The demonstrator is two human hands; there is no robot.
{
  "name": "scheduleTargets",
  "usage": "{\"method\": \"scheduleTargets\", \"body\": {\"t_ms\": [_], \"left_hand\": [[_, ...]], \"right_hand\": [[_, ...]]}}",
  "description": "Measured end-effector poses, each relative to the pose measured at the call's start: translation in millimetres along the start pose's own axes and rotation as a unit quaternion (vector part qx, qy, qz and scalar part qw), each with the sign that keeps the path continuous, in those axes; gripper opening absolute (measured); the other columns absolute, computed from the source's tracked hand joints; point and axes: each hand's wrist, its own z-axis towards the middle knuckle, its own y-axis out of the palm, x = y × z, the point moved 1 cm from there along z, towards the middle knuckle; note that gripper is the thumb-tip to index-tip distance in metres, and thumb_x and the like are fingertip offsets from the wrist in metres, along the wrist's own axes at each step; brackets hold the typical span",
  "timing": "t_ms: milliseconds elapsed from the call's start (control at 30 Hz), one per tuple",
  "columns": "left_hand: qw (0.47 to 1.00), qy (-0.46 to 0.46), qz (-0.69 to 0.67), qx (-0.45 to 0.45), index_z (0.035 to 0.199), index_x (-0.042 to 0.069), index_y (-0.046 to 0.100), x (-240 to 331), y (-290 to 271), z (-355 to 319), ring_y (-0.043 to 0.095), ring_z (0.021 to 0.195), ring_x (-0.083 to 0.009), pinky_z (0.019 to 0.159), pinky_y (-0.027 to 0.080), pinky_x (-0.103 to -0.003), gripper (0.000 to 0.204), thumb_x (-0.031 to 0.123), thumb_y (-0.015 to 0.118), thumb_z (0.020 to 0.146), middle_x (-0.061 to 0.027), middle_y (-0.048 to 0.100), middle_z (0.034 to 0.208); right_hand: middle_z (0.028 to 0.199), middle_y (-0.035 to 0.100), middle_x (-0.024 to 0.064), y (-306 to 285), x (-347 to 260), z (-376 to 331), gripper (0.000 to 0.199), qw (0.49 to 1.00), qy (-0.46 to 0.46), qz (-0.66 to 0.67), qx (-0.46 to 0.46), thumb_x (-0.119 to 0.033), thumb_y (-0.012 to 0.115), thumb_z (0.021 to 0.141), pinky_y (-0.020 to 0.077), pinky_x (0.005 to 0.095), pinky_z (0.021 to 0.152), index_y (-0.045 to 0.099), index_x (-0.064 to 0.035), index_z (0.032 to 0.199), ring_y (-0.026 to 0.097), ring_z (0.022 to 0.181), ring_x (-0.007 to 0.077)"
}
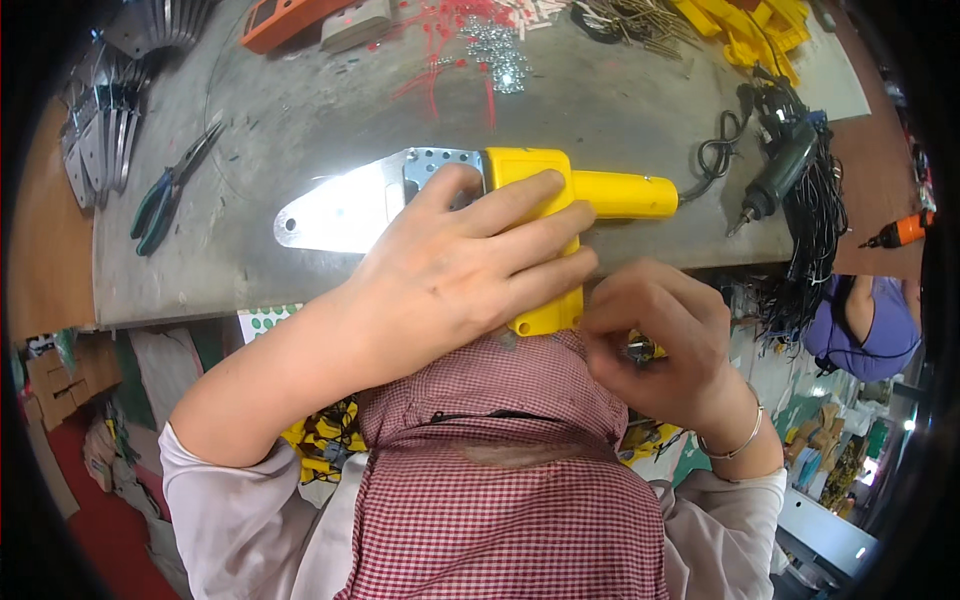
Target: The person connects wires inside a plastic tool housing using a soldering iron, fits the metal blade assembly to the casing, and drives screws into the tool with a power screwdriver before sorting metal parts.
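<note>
A pipe welding iron [622, 195] lies across the near part of the grey worktable, its yellow handle pointing right and its shiny tapered metal plate [335, 207] pointing left. My left hand [455, 255] grips its yellow housing, fingers laid over the top and thumb by the perforated metal bracket [432, 160]. The housing's lower end juts past the table edge over my checked apron [490, 395]. Beside that end, my right hand [665, 325] is closed with curled fingers. Whatever its fingertips hold, if anything, is hidden.
Green-handled pliers [155, 205] and fanned metal plates [110, 115] lie left. Small screws [497, 55] and red bits are spread at the back. Yellow housings [745, 35], a dark electric screwdriver [780, 175] and black cords [822, 240] are right. A person in purple [865, 325] sits beyond.
</note>
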Motion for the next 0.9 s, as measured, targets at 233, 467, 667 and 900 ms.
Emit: {"method": "scheduleTargets", "body": {"t_ms": [233, 467, 667, 900], "left_hand": [[0.999, -0.025, -0.038, 0.014, 0.118, 0.019, 0.061, 3.1, 1.5, -5.4, 0.05, 0.124, -0.0207, 0.087, 0.041, -0.039, 0.047, 0.022, 0.067, 0.072, -0.0002, 0.053, 0.135], [0.998, -0.016, -0.06, 0.012, 0.121, 0.02, 0.06, -1.5, 0.1, -5.8, 0.049, 0.126, -0.0199, 0.087, 0.041, -0.038, 0.058, 0.021, 0.072, 0.065, 0.0019, 0.052, 0.137], [0.997, -0.017, -0.078, 0.016, 0.123, 0.02, 0.06, -2.8, 1.0, -5.3, 0.048, 0.127, -0.0191, 0.086, 0.041, -0.039, 0.063, 0.02, 0.074, 0.061, 0.0028, 0.051, 0.138], [0.997, -0.043, -0.068, -0.009, 0.121, 0.018, 0.06, 2.4, -3.3, -7.9, 0.046, 0.128, -0.0207, 0.087, 0.04, -0.04, 0.056, 0.026, 0.073, 0.066, 0.0005, 0.05, 0.139]], "right_hand": [[0.078, 0.058, 0.0084, -11.5, -7.4, -2.3, 0.023, 0.996, 0.063, -0.018, -0.059, 0.002, 0.072, 0.066, 0.048, 0.0328, 0.053, 0.063, -0.0064, 0.086, 0.06, 0.064, 0.0236], [0.084, 0.06, 0.0086, 13.6, -18.4, 12.1, 0.024, 0.985, -0.113, -0.125, -0.044, -0.001, 0.078, 0.064, 0.0497, 0.031, 0.056, 0.065, -0.0034, 0.084, 0.062, 0.069, 0.0236], [0.084, 0.059, 0.0075, 19.1, -9.2, 11.2, 0.026, 0.978, -0.145, -0.147, -0.042, 0.0, 0.078, 0.062, 0.0484, 0.0302, 0.053, 0.066, -0.0038, 0.085, 0.06, 0.067, 0.0226], [0.083, 0.064, 0.0092, -9.3, -3.4, -1.8, 0.021, 0.992, 0.036, -0.068, 0.1, 0.0, 0.078, 0.067, 0.0492, 0.0276, 0.053, 0.064, -0.0036, 0.082, 0.062, 0.068, 0.0201]]}}
